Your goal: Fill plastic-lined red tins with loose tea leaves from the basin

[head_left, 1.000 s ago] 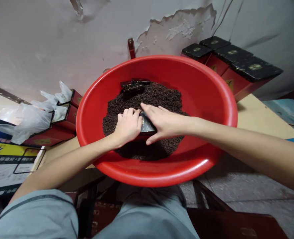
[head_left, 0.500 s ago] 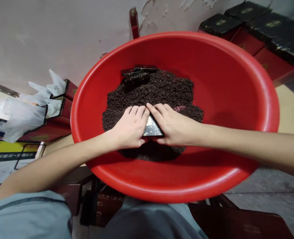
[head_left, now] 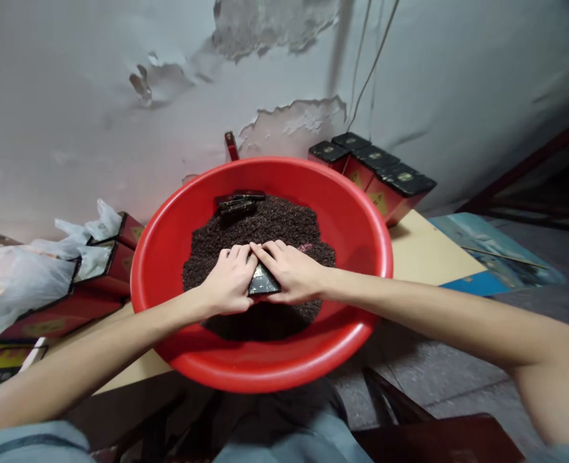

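Both of my hands close around a small tin [head_left: 263, 281] with a glossy black top and gold print, over a heap of dark loose tea leaves [head_left: 279, 222]. My left hand [head_left: 231, 278] grips its left side, fingers bent over the far edge. On the other side my right hand [head_left: 294, 273] holds it the same way, the two sets of fingertips nearly meeting. Most of the tin's body is hidden by the hands. The leaves lie in a large red plastic tub [head_left: 356, 238]. Several flat black lids [head_left: 238, 204] are piled at the heap's far left.
Red tins with black lids [head_left: 375, 161] stand at the back right on a pale tabletop [head_left: 433, 251]. To the left are open red tins [head_left: 105, 273] with clear plastic bags [head_left: 38, 263] in them. Behind is a peeling wall [head_left: 192, 128]. A dark red stool [head_left: 448, 440] stands below right.
My view has tilted up and swung to the right, so the tub sits smaller and lower left, with more wall showing. My hands keep the same hold on the tin.
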